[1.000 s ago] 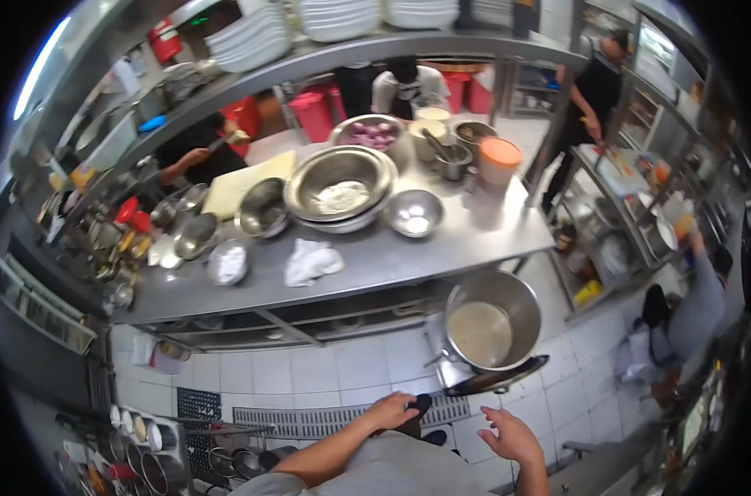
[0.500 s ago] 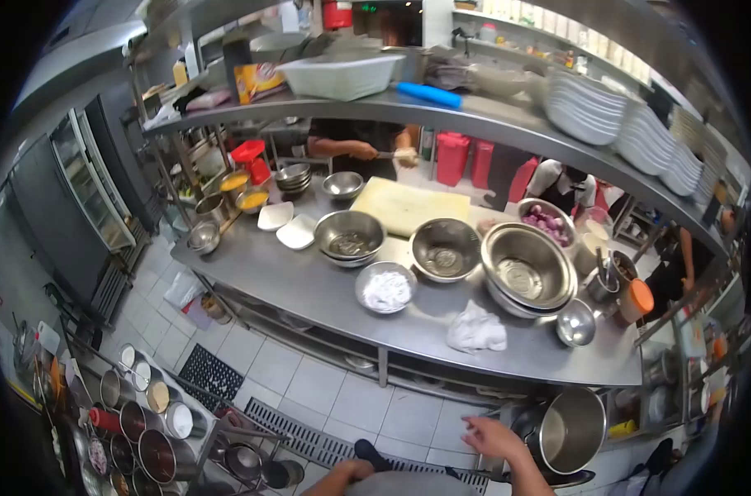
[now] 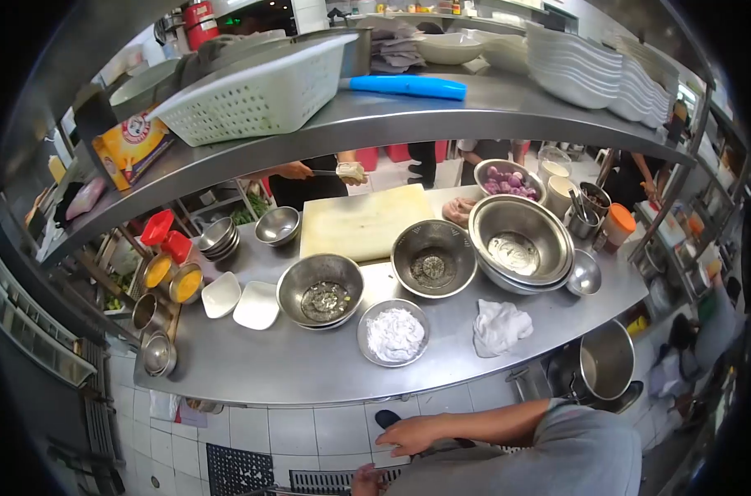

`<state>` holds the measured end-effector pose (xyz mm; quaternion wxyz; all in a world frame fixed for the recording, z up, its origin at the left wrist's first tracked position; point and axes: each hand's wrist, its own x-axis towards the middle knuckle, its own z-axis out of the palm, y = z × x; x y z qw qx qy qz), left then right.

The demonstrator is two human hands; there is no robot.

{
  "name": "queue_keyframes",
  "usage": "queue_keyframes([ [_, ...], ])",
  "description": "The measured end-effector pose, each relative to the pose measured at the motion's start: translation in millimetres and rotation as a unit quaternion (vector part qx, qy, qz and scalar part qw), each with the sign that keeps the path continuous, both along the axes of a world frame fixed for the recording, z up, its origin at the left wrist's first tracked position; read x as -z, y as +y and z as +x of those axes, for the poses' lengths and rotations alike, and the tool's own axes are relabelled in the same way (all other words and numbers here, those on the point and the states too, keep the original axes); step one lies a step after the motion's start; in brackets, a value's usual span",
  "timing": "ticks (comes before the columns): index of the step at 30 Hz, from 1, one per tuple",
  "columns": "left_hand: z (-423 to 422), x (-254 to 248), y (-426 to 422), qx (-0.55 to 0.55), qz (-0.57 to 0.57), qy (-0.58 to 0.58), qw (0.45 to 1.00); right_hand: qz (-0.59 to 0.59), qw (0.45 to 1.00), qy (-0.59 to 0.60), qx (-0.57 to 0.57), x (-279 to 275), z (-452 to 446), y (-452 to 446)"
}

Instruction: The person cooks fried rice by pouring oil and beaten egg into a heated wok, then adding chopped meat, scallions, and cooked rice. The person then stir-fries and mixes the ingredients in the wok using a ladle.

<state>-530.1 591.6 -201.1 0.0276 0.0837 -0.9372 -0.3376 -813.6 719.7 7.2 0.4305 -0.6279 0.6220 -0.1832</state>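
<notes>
My right hand: loose, holding nothing.
My left hand: can't tell.
Bowl: ahead, powder already in, untouched.

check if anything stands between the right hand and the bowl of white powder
Nothing visible stands in the way except the front edge of the steel table, which the right hand must clear to reach the bowl of white powder. The white cloth lies aside, right of the bowl in the picture.

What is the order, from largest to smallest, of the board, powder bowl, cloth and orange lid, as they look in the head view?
1. Board
2. Powder bowl
3. Cloth
4. Orange lid
</notes>
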Motion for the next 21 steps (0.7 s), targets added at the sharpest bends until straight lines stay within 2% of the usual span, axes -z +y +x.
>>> queue_keyframes([
  [1,-7,-18,-7,-0.138,0.181,-0.013,0.974,0.006,1.0,-0.008,-0.01,3,-4,-21],
  [2,-17,-35,-17,-0.269,0.347,-0.024,0.898,0.007,1.0,-0.015,-0.019,4,-11,-44],
  [3,-31,-45,-36,-0.384,0.494,-0.029,0.779,-0.01,1.0,0.001,-0.022,6,-14,-66],
  [6,-35,-62,-91,-0.476,0.49,0.069,0.727,0.04,0.996,-0.007,-0.074,-10,-20,-138],
  [7,-30,-76,-108,-0.454,0.486,0.116,0.737,0.023,0.997,-0.025,-0.075,-14,-17,-164],
  [9,-39,-154,-127,-0.473,0.513,0.199,0.688,0.005,0.99,-0.071,-0.122,-17,1,-210],
  [11,-43,-260,-135,-0.445,0.553,0.235,0.664,0.006,0.98,-0.1,-0.17,-40,22,-254],
  [12,-35,-285,-143,-0.427,0.567,0.24,0.662,0.013,0.973,-0.113,-0.199,-54,33,-281],
  [13,-26,-302,-149,-0.406,0.58,0.245,0.662,0.069,0.949,-0.128,-0.28,-66,45,-310],
  [15,-5,-318,-164,-0.381,0.57,0.26,0.68,0.182,0.884,-0.14,-0.408,-80,80,-366],
  [18,36,-324,-201,-0.374,0.505,0.255,0.735,0.026,0.806,-0.306,-0.506,-66,144,-406],
  [20,60,-307,-216,-0.397,0.472,0.272,0.739,0.079,0.778,-0.192,-0.593,-89,170,-453],
  [21,73,-294,-223,-0.345,0.631,0.331,0.611,0.114,0.75,-0.137,-0.636,-101,186,-468],
])
